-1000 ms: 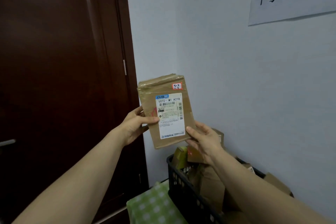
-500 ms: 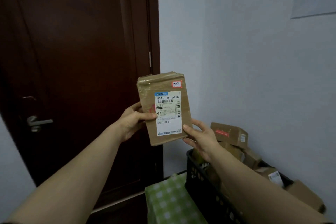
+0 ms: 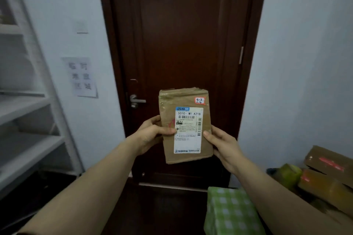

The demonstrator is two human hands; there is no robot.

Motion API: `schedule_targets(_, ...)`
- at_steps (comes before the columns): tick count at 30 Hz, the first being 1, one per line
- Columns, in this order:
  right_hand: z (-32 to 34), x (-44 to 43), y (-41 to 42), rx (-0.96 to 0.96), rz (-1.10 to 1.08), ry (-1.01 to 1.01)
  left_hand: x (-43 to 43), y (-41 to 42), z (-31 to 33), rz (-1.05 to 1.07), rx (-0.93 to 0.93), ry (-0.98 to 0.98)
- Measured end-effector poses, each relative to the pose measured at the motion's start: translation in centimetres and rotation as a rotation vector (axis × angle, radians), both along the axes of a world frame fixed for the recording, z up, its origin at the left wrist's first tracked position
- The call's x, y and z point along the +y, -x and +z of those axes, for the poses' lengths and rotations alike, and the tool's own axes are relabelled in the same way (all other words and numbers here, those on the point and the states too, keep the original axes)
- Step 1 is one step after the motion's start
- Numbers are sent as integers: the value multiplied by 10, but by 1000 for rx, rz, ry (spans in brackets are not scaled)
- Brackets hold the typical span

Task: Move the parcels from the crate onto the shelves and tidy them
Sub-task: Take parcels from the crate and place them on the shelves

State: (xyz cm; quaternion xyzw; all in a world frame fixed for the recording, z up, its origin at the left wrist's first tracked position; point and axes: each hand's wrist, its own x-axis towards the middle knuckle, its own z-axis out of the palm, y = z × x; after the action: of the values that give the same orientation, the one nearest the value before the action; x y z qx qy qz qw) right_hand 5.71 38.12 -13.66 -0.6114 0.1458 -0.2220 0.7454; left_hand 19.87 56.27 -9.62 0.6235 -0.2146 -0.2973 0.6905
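One flat brown cardboard parcel [image 3: 186,126] is held upright in mid-air between two hands, in front of the dark wooden door [image 3: 181,34]. Its taped face carries one white shipping label reading "501E- M1 A21B" and one small red-edged sticker marked "3-2 -4" at the top right corner. The left hand [image 3: 150,135] grips the left edge, thumb pressed on the front and fingers curled behind. The right hand [image 3: 223,145] holds the right edge in the same way, its fingers hidden behind the card. At the right edge two brown boxes [image 3: 328,162] with red marks are cut off by the frame. The white shelves [image 3: 28,105] on the left are blurred, showing perhaps three boards.
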Motion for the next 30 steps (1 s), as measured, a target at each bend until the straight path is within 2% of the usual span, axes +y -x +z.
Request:
schedule_targets(9,-37,121,-60,78,345,-66,155,12,-30,352,50,-99)
schedule_targets(21,-45,277,-81,119,677,-77,325,68,-40,626,61,-97)
schedule_targets(30,-44,383,-78,163,862,2,425,114,-50,805,101,-93)
